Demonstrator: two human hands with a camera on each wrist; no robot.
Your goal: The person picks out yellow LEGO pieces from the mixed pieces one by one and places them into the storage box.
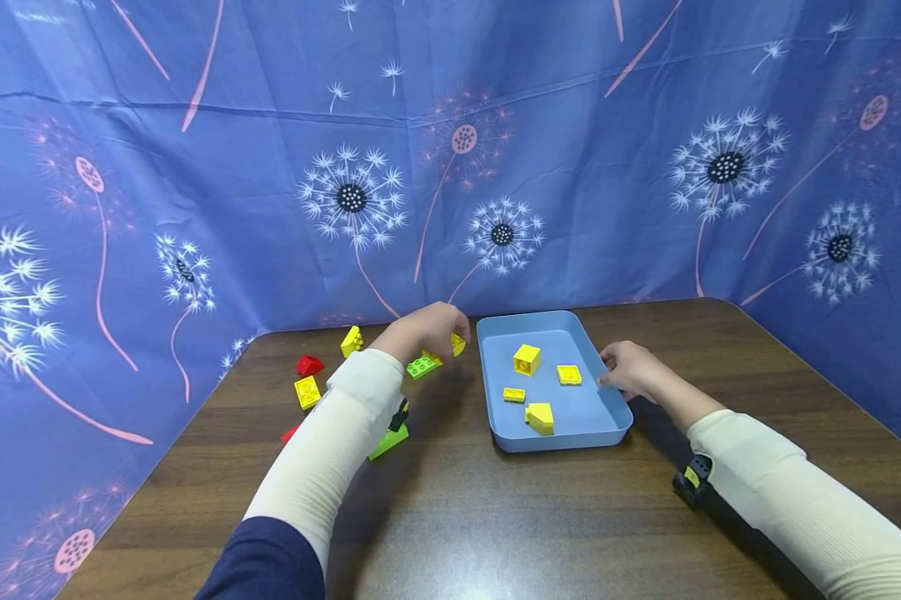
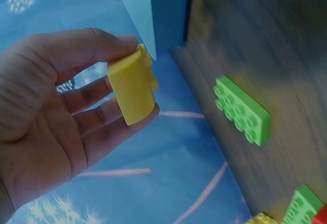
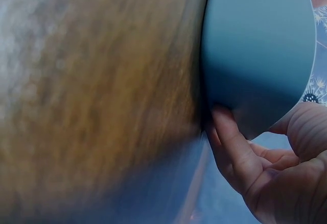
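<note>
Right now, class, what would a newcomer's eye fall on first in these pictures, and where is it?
Probably the blue tray on the wooden table, with four yellow pieces inside and the right hand at its right side. Next might come the yellow block pinched in the left hand, just left of the tray. Behind everything, the dandelion-patterned cloth fills the background.

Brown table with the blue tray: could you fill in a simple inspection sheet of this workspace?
Surface: wood-grained table.
Job's things: blue tray, four yellow blocks inside; another yellow block in the left hand.
Clutter: loose red blocks, green blocks and more yellow ones left of the tray.
Grippers: bare human hands; left hand pinches its block, right hand holds the tray's right side.
Cables: nothing seen.
Surroundings: blue cloth with dandelion-like print behind the table.
</note>
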